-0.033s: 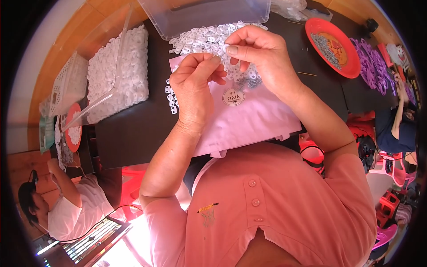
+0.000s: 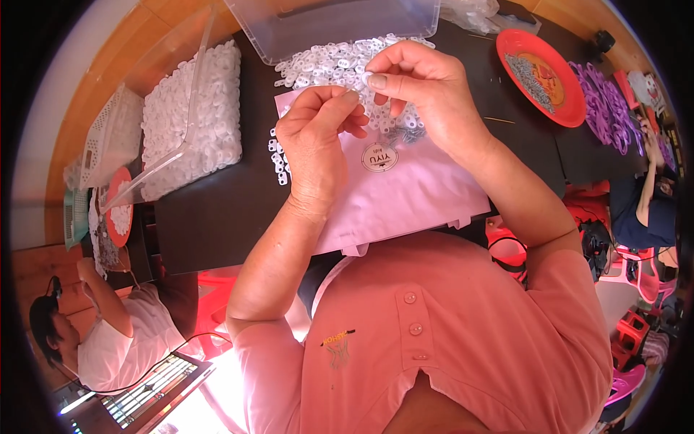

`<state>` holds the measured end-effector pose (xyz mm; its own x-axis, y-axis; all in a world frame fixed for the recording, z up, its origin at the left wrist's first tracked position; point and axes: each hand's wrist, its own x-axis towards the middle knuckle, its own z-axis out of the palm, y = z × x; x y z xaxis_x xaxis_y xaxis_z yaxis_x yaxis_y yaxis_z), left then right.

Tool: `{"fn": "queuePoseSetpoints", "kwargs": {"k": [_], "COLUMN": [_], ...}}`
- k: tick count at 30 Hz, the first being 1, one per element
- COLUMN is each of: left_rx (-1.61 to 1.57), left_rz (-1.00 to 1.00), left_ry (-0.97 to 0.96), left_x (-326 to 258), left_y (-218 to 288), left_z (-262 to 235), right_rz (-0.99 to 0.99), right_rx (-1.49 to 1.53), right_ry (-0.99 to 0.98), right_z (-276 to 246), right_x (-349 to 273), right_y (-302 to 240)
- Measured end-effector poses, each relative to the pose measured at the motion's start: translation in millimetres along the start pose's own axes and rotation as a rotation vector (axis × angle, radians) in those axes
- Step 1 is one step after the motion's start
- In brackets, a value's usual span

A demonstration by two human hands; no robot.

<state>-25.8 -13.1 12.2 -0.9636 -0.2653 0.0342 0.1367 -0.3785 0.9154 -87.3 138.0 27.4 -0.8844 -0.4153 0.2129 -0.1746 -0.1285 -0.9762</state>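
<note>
White plastic piece [image 2: 367, 77], very small, is pinched between thumb and forefinger of the right hand [image 2: 423, 90], just above a loose pile of like white pieces [image 2: 329, 65]. Most of it is covered by the fingertips, so its shape and long axis cannot be made out; it seems to point toward the left hand [image 2: 314, 141]. The left hand is curled, its fingertips brought together right beside the right thumb; whether anything is gripped in it cannot be told, since the fingers hide what lies between them. Both hands are held over a pale pink sheet [image 2: 405, 192] spread on the dark table [image 2: 210, 210], and a round label on that sheet is partly masked by the left thumb. A small heap of grey metal bits [image 2: 405, 134] is half hidden under the right wrist. The clear plastic bin [image 2: 332, 25] behind the pile is cut off by the upper edge. To the left a heap of white pieces [image 2: 191, 116] is bounded by a clear lid; to the right a red plate [image 2: 542, 76] stands well apart. Bare table is left between sheet and heap. Another person [image 2: 108, 333] is seated at lower left.
</note>
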Motion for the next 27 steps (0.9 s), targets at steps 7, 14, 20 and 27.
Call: {"fn": "queuePoseSetpoints", "kwargs": {"k": [7,14,20,27], "left_rx": [-0.009,-0.025,0.035,0.001], "left_rz": [-0.007,0.004,0.064,0.076], "left_ry": [-0.007,-0.002,0.036,0.035], "left_x": [-0.3,-2.0,-4.7,-6.2], "left_y": [-1.5,-3.3,-3.5,-6.3], "left_z": [-0.3,1.3,4.0,3.5], "right_rz": [0.003,-0.005,-0.066,-0.046], "right_rx": [-0.006,0.014,-0.001,0.055], "right_ry": [-0.027,-0.009,0.027,0.041], "right_z": [-0.1,0.5,2.6,2.7], "right_x": [0.7,-2.4,-2.3,-2.3], "right_y": [2.0,5.2,7.5,7.9]}}
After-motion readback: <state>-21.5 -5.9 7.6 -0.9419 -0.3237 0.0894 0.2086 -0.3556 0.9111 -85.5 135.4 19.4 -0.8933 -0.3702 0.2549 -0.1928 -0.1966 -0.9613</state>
